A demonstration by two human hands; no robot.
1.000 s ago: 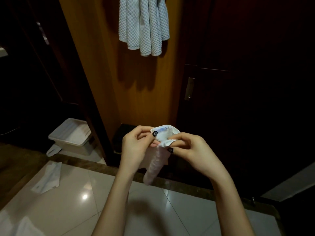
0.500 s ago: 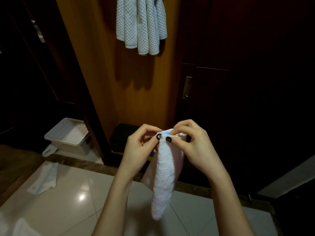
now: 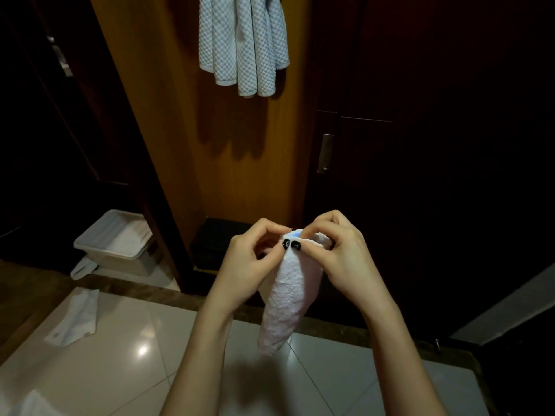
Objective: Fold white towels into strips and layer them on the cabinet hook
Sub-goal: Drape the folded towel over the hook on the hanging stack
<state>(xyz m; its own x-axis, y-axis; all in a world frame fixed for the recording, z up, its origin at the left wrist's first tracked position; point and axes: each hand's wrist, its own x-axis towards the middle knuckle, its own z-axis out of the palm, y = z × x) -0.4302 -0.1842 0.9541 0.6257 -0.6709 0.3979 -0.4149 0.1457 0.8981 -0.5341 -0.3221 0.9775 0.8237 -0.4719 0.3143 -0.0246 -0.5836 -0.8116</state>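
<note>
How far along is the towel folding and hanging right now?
Done: hung towels drape high on the cabinet. In hand: left hand and right hand pinch the top of a white strip. Left: hanging it, plus a floor towel and seemingly more in the bin.

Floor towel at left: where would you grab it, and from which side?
Probably pinch the floor towel at its near end, from above: it lies flat on the tile as a long piece running away from the viewer, so that end is closest.
</note>
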